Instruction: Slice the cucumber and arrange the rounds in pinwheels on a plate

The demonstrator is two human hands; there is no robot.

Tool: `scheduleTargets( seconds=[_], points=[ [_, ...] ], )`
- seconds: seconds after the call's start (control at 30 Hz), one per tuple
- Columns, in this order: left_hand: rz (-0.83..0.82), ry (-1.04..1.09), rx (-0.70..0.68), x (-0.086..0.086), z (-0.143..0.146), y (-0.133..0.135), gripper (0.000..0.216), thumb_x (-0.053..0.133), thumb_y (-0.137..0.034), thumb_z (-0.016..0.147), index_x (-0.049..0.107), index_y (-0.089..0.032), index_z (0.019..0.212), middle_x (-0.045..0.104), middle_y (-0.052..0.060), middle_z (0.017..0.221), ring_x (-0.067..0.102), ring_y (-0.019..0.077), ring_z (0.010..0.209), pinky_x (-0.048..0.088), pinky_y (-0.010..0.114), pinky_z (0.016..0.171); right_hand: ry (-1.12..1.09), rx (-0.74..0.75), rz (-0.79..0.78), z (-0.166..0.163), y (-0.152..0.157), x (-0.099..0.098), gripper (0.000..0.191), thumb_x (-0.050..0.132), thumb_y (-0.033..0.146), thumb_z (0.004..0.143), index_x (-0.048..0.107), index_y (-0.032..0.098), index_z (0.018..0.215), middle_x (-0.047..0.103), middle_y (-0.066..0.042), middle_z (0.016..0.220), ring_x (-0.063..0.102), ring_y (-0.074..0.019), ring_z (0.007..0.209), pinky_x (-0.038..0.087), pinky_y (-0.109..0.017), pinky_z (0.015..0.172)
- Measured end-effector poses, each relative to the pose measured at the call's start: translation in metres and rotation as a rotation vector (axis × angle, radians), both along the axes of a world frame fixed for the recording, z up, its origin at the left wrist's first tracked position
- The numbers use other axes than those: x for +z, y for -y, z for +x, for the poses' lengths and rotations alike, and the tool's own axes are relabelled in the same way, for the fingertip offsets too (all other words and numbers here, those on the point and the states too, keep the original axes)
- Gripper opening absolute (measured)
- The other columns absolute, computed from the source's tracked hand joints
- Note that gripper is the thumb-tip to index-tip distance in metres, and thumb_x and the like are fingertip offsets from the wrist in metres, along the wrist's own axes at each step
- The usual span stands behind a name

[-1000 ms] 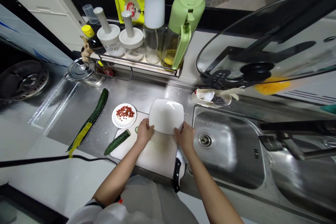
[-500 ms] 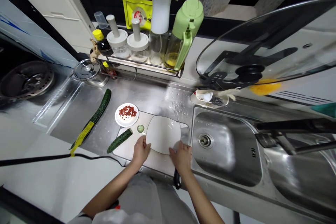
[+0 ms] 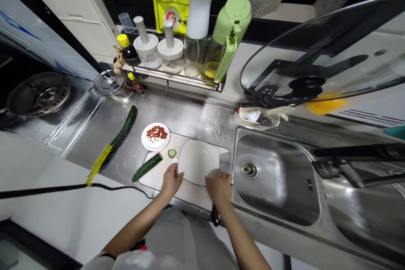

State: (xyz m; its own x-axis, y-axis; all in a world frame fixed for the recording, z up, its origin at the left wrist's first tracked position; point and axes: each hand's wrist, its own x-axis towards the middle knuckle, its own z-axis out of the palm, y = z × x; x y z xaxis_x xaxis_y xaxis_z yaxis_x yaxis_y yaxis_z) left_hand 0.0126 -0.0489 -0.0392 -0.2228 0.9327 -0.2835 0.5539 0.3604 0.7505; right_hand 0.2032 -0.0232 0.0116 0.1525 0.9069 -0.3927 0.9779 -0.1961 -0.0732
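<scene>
A squarish white plate (image 3: 199, 158) lies over the cutting board (image 3: 186, 194) in the middle. My left hand (image 3: 171, 180) pinches its near left edge, thumb on the rim. At the near right corner my right hand (image 3: 220, 190) has its fingers closed on the rim. Under my right wrist shows the black handle of a knife (image 3: 215, 216); most of its blade is hidden. Left of the plate are a cut piece of cucumber (image 3: 147, 167) and a small cucumber end (image 3: 171, 153). A round white dish (image 3: 155, 145) of red dried berries sits just behind them.
A long cucumber (image 3: 124, 132) with yellow tape lies to the left. A steel sink (image 3: 278, 202) is on the right, with a faucet (image 3: 341, 154) reaching over it. Behind stand a lidded pot (image 3: 113, 86), a condiment rack (image 3: 177, 76) and a glass lid (image 3: 284, 57).
The whole view has shifted slightly to the right. Both hands stay on the plate, which keeps its place on the board.
</scene>
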Motion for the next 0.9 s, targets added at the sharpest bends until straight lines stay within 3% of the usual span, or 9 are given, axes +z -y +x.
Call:
scheduleTargets(
  seconds=[0.17,0.27,0.5,0.9],
  points=[
    [0.1,-0.187,-0.011,0.015,-0.017,-0.012,0.03,0.05,-0.03,0.083,0.057,-0.014,0.107,0.059,0.007,0.088,0.056,0.0164,0.075,0.044,0.029,0.074,0.005,-0.009,-0.006,-0.002,-0.001,0.003,0.037,0.052,0.036,0.08,0.052,0.007,0.104,0.057,-0.019,0.101,0.043,-0.0325,0.106,0.04,-0.041,0.074],
    [0.113,-0.364,-0.023,0.025,-0.026,-0.027,0.033,0.044,-0.025,0.086,0.054,-0.014,0.115,0.056,0.013,0.106,0.057,0.0192,0.087,0.044,0.03,0.08,0.007,-0.008,0.002,-0.003,0.001,0.003,0.039,0.051,0.036,0.081,0.052,0.007,0.107,0.056,-0.02,0.103,0.043,-0.0328,0.107,0.04,-0.041,0.074],
    [-0.04,-0.533,-0.034,0.029,-0.028,-0.055,0.025,0.042,-0.02,0.087,0.061,-0.014,0.103,0.056,0.012,0.103,0.058,0.0178,0.079,0.044,0.028,0.073,0.002,0.003,-0.013,-0.001,0.002,0.004,0.043,0.05,0.037,0.081,0.05,0.007,0.112,0.056,-0.02,0.105,0.042,-0.0327,0.108,0.039,-0.041,0.075],
    [-0.037,-0.536,-0.057,0.033,-0.027,-0.058,0.028,0.038,-0.019,0.087,0.062,-0.013,0.1,0.062,0.012,0.092,0.058,0.0205,0.088,0.042,0.029,0.079,0.007,0.01,-0.012,0.0,0.002,0.003,0.044,0.05,0.037,0.082,0.049,0.006,0.114,0.056,-0.019,0.105,0.042,-0.0311,0.107,0.039,-0.039,0.075]
  ],
)
